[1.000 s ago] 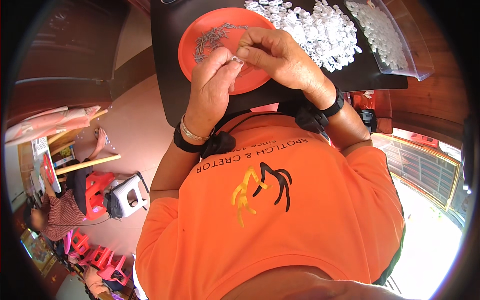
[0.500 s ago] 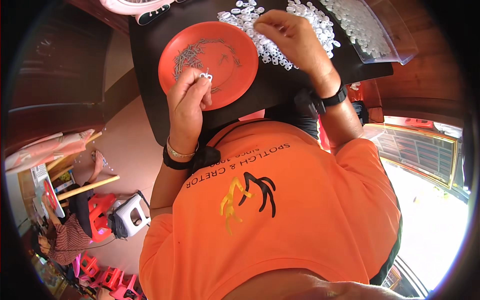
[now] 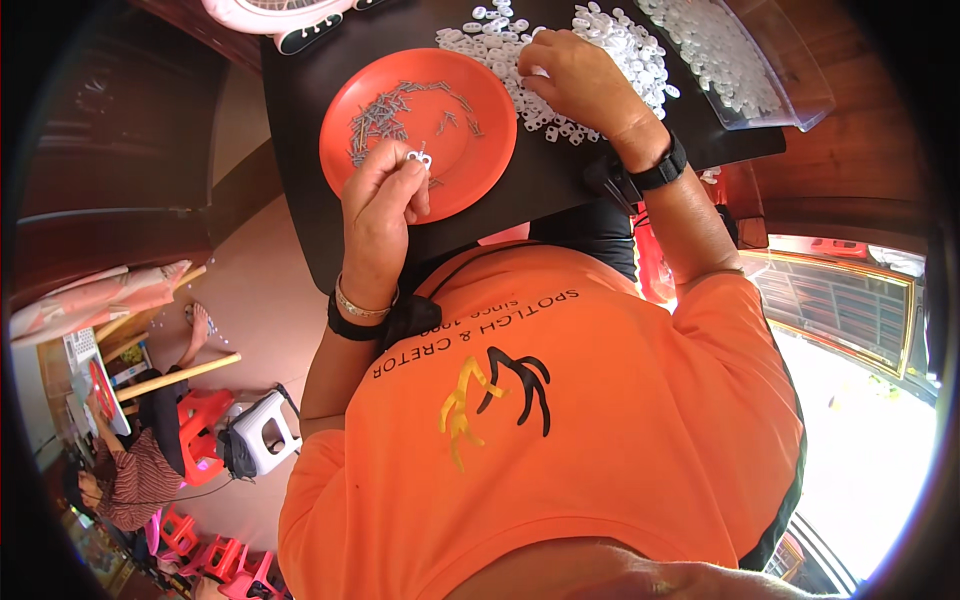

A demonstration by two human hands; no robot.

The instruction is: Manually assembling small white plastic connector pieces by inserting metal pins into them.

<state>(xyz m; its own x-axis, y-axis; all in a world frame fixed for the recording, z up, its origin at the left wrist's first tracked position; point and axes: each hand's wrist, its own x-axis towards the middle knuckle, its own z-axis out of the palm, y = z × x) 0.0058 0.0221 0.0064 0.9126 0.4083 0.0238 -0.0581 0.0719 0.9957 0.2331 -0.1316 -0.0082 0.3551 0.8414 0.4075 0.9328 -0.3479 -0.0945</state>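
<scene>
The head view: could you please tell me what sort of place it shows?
Probably a home or small workshop, judging by the red plate of grey pins, the pile of white pieces, and the red stool.

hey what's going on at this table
A person in an orange shirt pinches a small white piece in the left hand, over a red plate of grey nails. The right hand is at a pile of white pieces on the black table; whether it holds one is unclear.

Upside-down dark lettering (image 3: 463,339) on the orange shirt (image 3: 620,430), with a yellow-and-black emblem (image 3: 487,377)
</scene>
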